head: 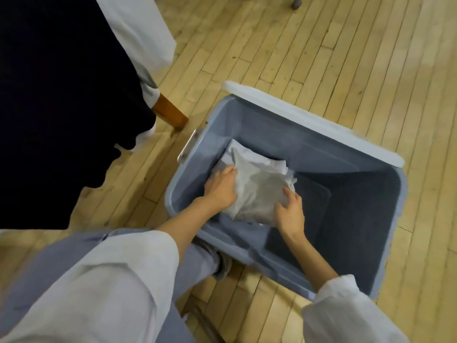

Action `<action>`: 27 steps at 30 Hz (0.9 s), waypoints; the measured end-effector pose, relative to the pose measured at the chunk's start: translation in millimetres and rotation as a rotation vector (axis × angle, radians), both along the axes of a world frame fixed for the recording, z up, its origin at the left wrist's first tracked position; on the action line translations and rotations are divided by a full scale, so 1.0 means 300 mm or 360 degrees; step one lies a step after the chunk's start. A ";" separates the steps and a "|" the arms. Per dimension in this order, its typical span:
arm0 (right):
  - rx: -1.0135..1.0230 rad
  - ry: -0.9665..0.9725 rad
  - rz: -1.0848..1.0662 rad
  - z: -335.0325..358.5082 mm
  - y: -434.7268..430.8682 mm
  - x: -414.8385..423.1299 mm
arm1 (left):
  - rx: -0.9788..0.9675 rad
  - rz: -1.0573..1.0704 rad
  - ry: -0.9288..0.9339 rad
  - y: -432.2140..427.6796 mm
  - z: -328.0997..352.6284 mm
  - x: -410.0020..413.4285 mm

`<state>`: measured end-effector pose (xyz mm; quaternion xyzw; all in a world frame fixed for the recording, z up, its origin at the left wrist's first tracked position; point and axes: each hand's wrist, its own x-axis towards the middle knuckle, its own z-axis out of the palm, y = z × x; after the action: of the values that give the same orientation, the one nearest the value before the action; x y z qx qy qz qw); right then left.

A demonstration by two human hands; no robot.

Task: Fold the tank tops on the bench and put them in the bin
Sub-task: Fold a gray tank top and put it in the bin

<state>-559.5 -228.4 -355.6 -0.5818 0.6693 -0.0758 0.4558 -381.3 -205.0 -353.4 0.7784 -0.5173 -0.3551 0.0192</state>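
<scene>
A grey-blue plastic bin (346, 154) stands open on the wooden floor. Inside it at the left lies a folded white garment (262, 162), and on top of that a folded light grey tank top (257, 191). My left hand (221, 186) grips the left edge of the grey tank top. My right hand (289, 211) grips its near right corner. Both hands are down inside the bin. The bench (61, 95) at the left is covered by dark cloth.
The bin's white lid (314, 120) leans at its far rim. A wooden bench leg (170, 115) and white cloth (141, 28) hang at the upper left. The right half of the bin floor (351, 209) is bare. My grey-trousered leg (197, 263) touches the bin's near wall.
</scene>
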 end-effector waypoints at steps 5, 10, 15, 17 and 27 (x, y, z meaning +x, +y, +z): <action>-0.0089 -0.0094 -0.0073 -0.083 -0.113 0.049 | -0.0128 0.0000 -0.0068 -0.179 -0.071 0.043; -0.0085 -0.0184 -0.0049 -0.253 -0.161 0.102 | 0.0127 0.0088 -0.0084 -0.289 -0.171 0.079; 0.0115 -0.0114 -0.0070 -0.412 -0.084 0.071 | 0.0457 -0.0008 -0.0193 -0.201 -0.314 0.115; 0.0075 -0.0067 -0.0034 -0.436 -0.069 0.053 | 0.0489 -0.0088 -0.0206 -0.149 -0.340 0.143; -0.0418 0.0288 0.0019 -0.435 -0.081 0.095 | 0.0017 -0.0069 -0.0608 -0.111 -0.346 0.069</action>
<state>-531.0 -252.7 -486.2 -0.6448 0.6886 -0.1072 0.3141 -360.6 -238.3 -457.0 0.8205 -0.5262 -0.2041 -0.0910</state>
